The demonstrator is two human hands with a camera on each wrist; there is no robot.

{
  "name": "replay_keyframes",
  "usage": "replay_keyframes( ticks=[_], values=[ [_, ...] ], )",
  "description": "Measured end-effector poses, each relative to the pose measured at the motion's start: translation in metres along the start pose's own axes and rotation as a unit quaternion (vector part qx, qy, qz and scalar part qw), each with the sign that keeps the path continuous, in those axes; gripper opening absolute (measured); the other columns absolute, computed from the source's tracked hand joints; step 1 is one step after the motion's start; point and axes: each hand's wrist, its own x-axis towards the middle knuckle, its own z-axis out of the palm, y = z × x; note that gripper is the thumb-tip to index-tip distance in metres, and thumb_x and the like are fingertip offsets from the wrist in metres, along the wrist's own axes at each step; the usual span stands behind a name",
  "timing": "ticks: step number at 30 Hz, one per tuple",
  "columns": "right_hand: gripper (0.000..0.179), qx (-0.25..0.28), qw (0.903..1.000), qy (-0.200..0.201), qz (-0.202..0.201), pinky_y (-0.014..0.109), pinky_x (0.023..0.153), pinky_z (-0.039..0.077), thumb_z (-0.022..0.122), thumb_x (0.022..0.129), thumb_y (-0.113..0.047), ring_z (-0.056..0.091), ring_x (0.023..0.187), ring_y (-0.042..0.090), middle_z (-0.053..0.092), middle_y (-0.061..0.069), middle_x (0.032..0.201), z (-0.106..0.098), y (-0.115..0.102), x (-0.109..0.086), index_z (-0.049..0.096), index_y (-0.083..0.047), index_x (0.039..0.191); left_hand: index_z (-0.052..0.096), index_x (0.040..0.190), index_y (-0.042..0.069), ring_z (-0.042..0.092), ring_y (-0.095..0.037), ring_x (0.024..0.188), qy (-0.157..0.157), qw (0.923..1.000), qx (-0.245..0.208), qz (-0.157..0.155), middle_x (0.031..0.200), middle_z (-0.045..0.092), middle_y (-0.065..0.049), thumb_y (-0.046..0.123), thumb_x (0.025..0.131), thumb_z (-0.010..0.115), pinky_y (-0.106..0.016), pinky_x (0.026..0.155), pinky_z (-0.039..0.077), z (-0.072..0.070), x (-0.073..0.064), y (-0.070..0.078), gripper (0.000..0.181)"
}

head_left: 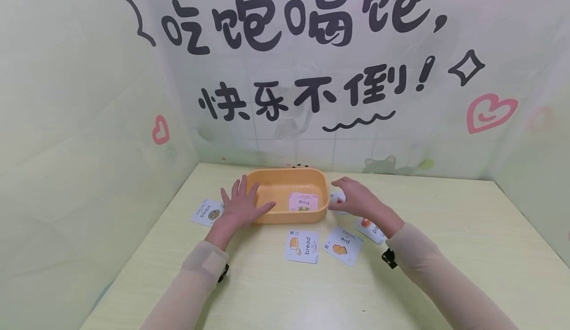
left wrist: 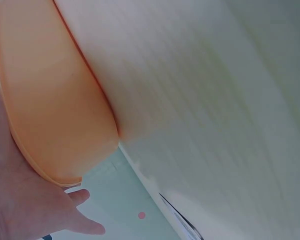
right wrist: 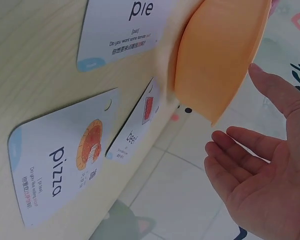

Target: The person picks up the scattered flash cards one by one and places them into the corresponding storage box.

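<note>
An orange plastic basin stands on the table between my hands, with a pink "frog" card lying inside it. My left hand rests at the basin's left end, fingers spread over the rim. The left wrist view shows that palm against the basin's edge. At the other end is my right hand, fingers loosely bent around the corner. In the right wrist view its thumb tip meets the rim and the other fingers stand just off the basin. Beneath the right hand lies a "beef" card, partly hidden.
Picture cards lie around the basin: "salad" at left, "bread" and "pie" in front, "pizza" beneath the right forearm. A printed curtain wall stands behind the pale wooden table.
</note>
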Motion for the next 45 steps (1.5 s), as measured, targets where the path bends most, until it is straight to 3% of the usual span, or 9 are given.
replay_keyframes(
  ticks=[13,45],
  values=[
    [0.072,0.013,0.9987,-0.017,0.047,0.057,0.110,0.042,0.077,0.086,-0.033,0.048,0.135,0.040,0.050,0.022,0.147,-0.001,0.017,-0.014,0.049,-0.002,0.144,0.029,0.157,0.009,0.003,-0.047,0.154,0.000,1.0000,-0.009,0.001,0.168,-0.001,-0.022,0.071,0.090,0.047,-0.076,0.114,-0.005,-0.002,-0.002,0.002,0.093],
    [0.072,0.011,0.9974,-0.013,0.070,0.059,0.108,0.042,0.077,0.086,-0.032,0.049,0.130,0.044,0.049,0.027,0.145,-0.001,0.048,-0.037,0.049,0.003,0.142,0.029,0.157,0.010,0.007,-0.048,0.153,0.002,0.9999,-0.010,-0.002,0.168,-0.001,-0.022,0.071,0.090,0.047,-0.076,0.115,-0.002,-0.001,-0.002,0.003,0.093]
  ],
)
